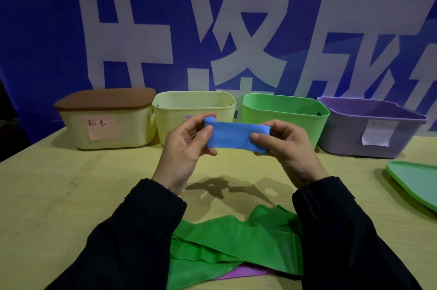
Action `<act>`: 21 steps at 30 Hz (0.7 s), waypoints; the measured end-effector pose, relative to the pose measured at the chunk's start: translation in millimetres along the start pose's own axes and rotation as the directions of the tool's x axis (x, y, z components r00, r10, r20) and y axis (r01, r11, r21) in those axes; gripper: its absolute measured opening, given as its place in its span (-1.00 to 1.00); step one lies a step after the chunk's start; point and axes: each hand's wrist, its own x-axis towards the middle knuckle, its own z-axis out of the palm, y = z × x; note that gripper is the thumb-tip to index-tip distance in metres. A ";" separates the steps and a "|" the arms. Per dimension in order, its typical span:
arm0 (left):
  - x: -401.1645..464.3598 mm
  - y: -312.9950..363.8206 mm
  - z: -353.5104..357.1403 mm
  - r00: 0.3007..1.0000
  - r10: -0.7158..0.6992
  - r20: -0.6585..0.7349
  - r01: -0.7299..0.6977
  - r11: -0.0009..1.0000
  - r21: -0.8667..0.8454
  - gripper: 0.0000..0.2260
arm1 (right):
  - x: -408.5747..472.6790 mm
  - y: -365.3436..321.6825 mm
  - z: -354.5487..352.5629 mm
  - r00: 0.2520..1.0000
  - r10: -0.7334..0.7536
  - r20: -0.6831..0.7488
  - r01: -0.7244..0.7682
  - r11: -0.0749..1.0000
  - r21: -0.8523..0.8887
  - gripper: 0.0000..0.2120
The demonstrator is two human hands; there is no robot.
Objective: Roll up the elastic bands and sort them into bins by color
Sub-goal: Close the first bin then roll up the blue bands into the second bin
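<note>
A pink paper note (102,127) taped to the front of the cream bin (106,124) with the brown lid is showing handwritten "粉色". The blue banner (47,29) behind the bins is carrying huge white characters, cropped and partly hidden; "成" is reading fairly clearly, the others cannot be made out. A white label (376,137) on the purple bin (369,124) is showing no legible writing.

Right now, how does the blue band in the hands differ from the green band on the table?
The blue band is held up, pinched between the left hand and right hand; the green band lies on the table. The blue band is partly rolled at one end; the green band is unrolled and crumpled. Both are flat elastic strips.
</note>
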 end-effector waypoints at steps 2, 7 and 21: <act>0.0 0.4 1.6 1.000 -0.004 0.002 0.004 1.000 -0.022 -0.76 | 0.1 3.2 4.0 0.999 0.028 -0.020 -0.027 0.999 0.035 -0.89; -1.0 1.0 1.9 0.999 0.036 0.026 -0.036 0.999 -0.003 -0.81 | 0.2 7.5 6.7 0.999 0.038 -0.033 -0.036 0.998 0.050 -0.91; -1.6 -1.0 4.9 1.000 0.001 0.020 -0.001 1.000 -0.014 -0.79 | -2.5 2.2 11.8 0.995 0.039 -0.088 -0.029 0.993 0.112 -0.94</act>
